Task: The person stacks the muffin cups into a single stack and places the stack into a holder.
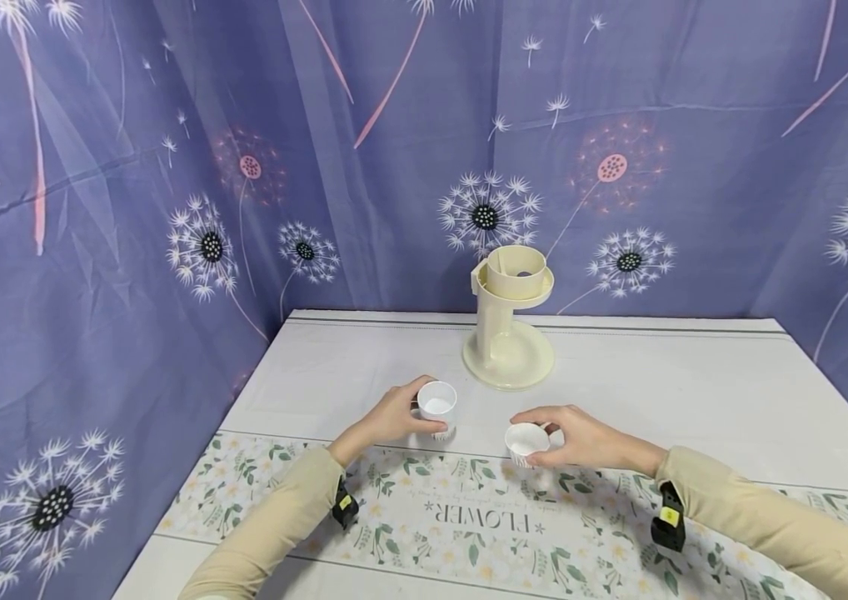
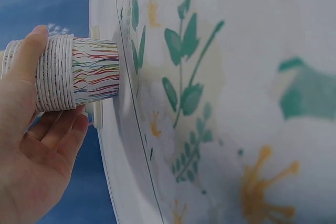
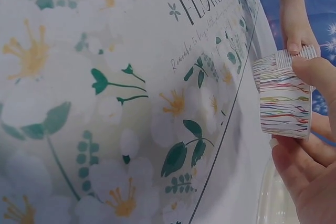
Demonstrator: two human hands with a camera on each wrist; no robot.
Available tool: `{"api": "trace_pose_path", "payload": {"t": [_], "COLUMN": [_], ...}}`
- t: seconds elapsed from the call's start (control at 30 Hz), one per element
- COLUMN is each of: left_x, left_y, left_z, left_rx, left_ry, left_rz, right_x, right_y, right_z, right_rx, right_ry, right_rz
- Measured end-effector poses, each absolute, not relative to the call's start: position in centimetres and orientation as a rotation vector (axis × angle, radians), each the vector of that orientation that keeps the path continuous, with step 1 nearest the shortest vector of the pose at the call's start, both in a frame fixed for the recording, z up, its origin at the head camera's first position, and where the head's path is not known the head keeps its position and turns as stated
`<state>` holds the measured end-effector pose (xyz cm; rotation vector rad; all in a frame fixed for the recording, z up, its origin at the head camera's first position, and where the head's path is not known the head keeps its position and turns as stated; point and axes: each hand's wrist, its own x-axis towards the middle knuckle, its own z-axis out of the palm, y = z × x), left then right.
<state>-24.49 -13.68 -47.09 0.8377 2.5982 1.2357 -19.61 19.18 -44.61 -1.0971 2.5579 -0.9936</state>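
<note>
A stack of nested paper cups (image 2: pixel 55 72), white with wavy coloured lines, is gripped by my left hand (image 1: pixel 397 412) between thumb and fingers. In the left wrist view the bottom cup's striped wall shows below several stacked rims. My right hand (image 1: pixel 577 437) holds a single paper cup (image 3: pixel 285 103) by its side, with the same coloured lines. From the head view both the cup stack (image 1: pixel 437 404) and the single cup (image 1: pixel 526 442) have their white insides facing up. The two hands are apart, the single cup to the right of the stack.
Behind the hands stands a cream plastic stand (image 1: pixel 510 329) with a round base and a ring-shaped holder on top. The white table (image 1: pixel 656 375) carries a floral printed band (image 1: pixel 480 542). A purple dandelion curtain (image 1: pixel 394 167) hangs behind and to the left.
</note>
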Motion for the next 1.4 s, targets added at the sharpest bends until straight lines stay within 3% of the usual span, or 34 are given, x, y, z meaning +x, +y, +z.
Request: {"api": "trace_pose_path", "payload": {"t": [1.4], "left_x": [-24.5], "left_y": [-13.7], "left_z": [-46.8], "left_rx": [0.913], "left_ry": [2.596], "left_rz": [1.232], "right_x": [-20.9], "right_y": [17.4], "right_z": [-43.5], "right_rx": [-1.22], "right_ry": [2.526], "right_rz": [-1.06]}}
